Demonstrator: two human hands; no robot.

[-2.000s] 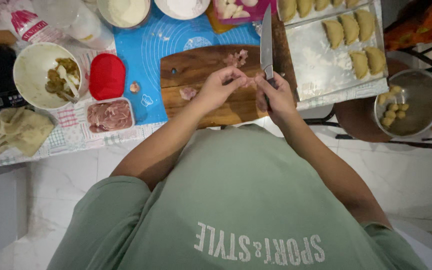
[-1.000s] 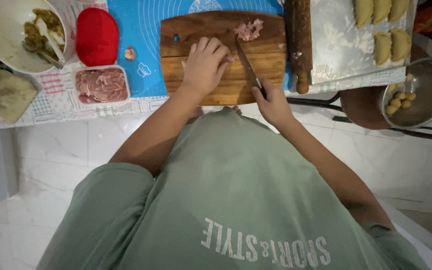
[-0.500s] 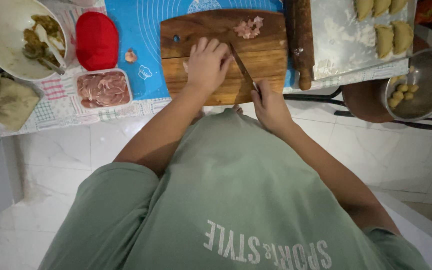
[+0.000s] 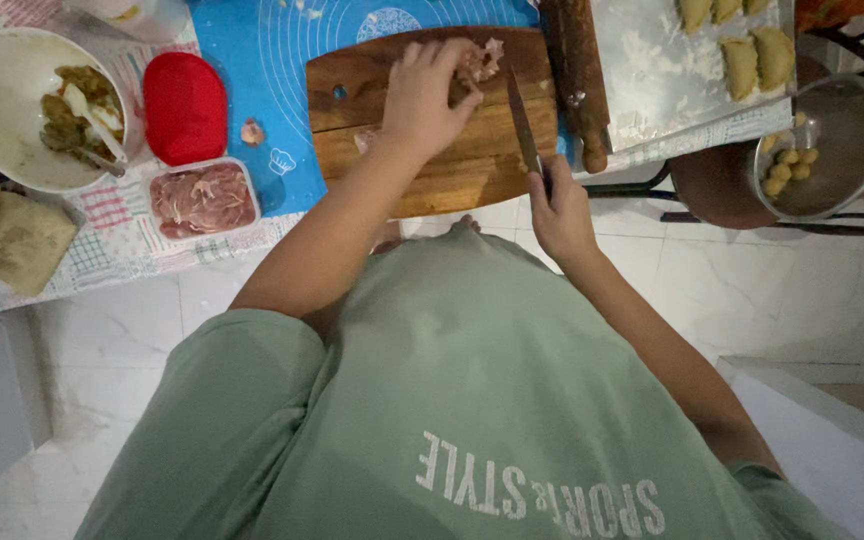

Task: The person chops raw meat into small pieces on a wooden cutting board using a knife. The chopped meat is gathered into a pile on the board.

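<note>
Since half a second ago my left hand (image 4: 430, 95) has slid up the brown wooden cutting board (image 4: 432, 175) to its far edge, and the steel-bladed kitchen knife (image 4: 524, 125) now stands clear to its right instead of lying beside it. My left fingers (image 4: 452, 55) curl down onto the small pile of pink raw meat (image 4: 482, 62) near the board's top edge, pinching it. My right hand (image 4: 560, 215) is closed around the knife handle at the board's near right corner, blade pointing away from me, well apart from the meat. I see a dark wooden rolling pin (image 4: 580, 75) just right of the board, lying along its edge. Left of the board, on the blue silicone mat (image 4: 262, 60), sits a red oval lid (image 4: 184, 108), and below it a small clear tub of sliced raw meat (image 4: 202, 198). A white bowl with green filling (image 4: 37, 105) stands at the table's far left.
</note>
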